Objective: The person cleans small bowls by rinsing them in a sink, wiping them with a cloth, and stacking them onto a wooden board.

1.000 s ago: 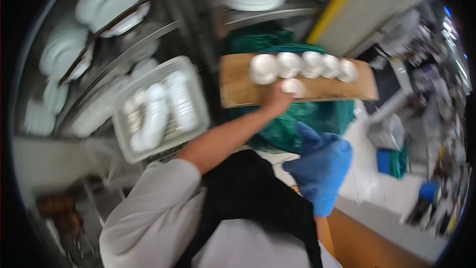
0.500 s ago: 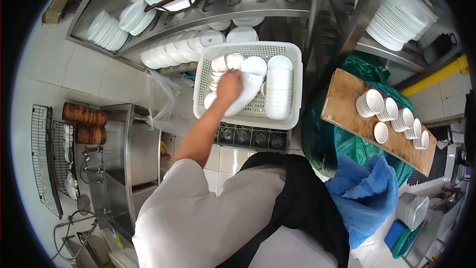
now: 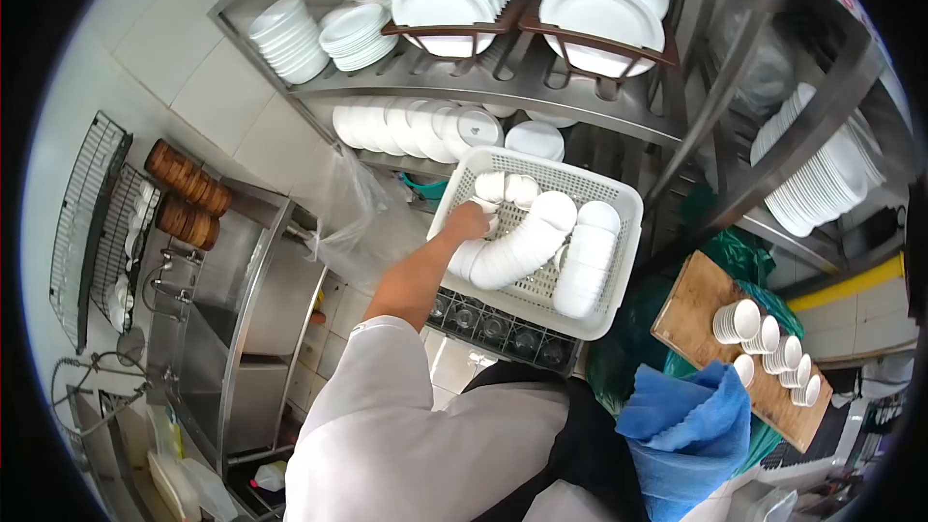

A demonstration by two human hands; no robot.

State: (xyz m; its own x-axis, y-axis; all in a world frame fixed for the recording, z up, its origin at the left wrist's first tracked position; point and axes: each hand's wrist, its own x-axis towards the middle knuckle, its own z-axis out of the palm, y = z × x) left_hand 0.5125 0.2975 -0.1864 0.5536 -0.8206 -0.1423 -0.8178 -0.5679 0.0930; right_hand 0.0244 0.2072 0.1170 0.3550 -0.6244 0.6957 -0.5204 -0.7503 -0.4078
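My left hand (image 3: 470,221) reaches into the left side of a white plastic basket (image 3: 630,261). Its fingers are curled at a stack of small white cups (image 3: 491,186) and seem closed on cups there; the fingertips are partly hidden. Beside the hand, a curved row of white bowls (image 3: 517,249) runs through the basket's middle. A straight stack of white bowls (image 3: 585,266) lies along the right side. My right hand is out of view. A blue towel (image 3: 686,435) hangs at my right.
Below the basket is a black rack of glasses (image 3: 493,327). Steel shelves (image 3: 464,87) with plates (image 3: 445,5) stand behind. At right, small cups (image 3: 739,321) sit on a wooden board (image 3: 681,314) above green bags. A steel sink (image 3: 198,329) is at left.
My left hand has moved from over the curved row of bowls to the small cups at the basket's left. The view has shifted, showing more of the shelves.
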